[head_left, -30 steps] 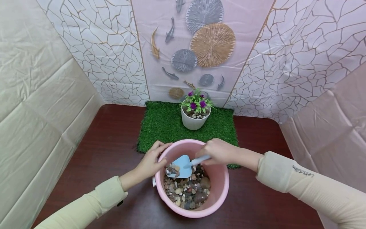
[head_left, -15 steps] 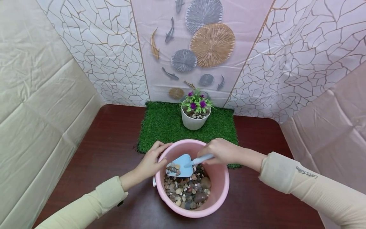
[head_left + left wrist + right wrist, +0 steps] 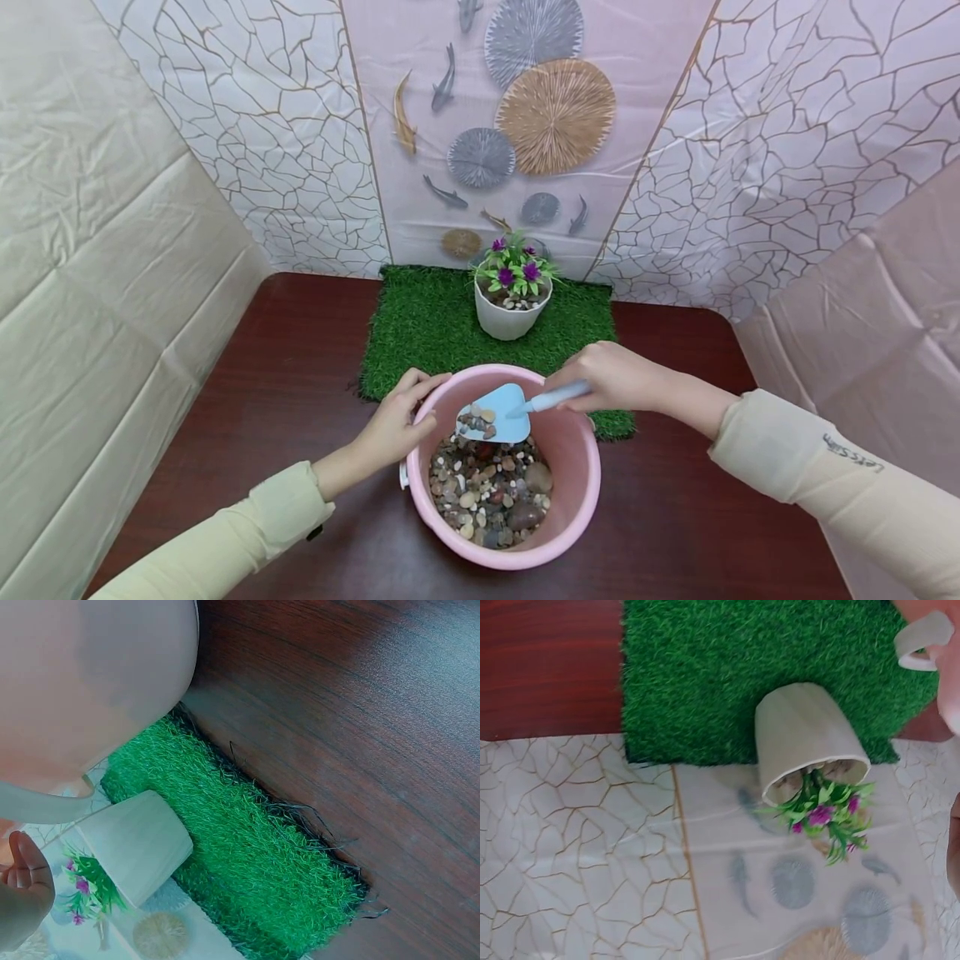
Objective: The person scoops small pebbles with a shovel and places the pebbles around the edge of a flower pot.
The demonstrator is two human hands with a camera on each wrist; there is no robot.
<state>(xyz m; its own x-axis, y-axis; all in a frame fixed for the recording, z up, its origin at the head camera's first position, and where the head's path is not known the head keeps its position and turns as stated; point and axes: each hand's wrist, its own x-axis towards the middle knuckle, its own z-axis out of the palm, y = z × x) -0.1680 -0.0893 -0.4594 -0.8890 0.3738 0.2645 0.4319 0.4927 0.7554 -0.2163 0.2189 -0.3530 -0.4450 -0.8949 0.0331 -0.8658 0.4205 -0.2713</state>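
Observation:
A pink bucket (image 3: pixel 581 500) stands on the table, its bottom covered with pebbles (image 3: pixel 491 496). My left hand (image 3: pixel 393 421) holds the bucket's left rim, with the thumb lapping over it. My right hand (image 3: pixel 618 379) grips the pale handle of a light blue hand trowel (image 3: pixel 513 421) at the far right of the bucket. Several small pebbles (image 3: pixel 477 422) lie on the trowel's blade, which is over the bucket's inside. In the right wrist view, the bucket (image 3: pixel 951 690) shows only at the right edge; the trowel is out of that view.
Beyond the bucket, a white pot (image 3: pixel 506 321) with a purple-flowered plant (image 3: pixel 517 271) stands on a green artificial grass mat (image 3: pixel 420 325). The dark wooden table (image 3: pixel 300 350) has fabric walls (image 3: pixel 300 125) behind it and on both sides.
My right hand has lifted the trowel with its pebbles and drawn it to the right and away from the pebbles below. The left hand and bucket stay in place.

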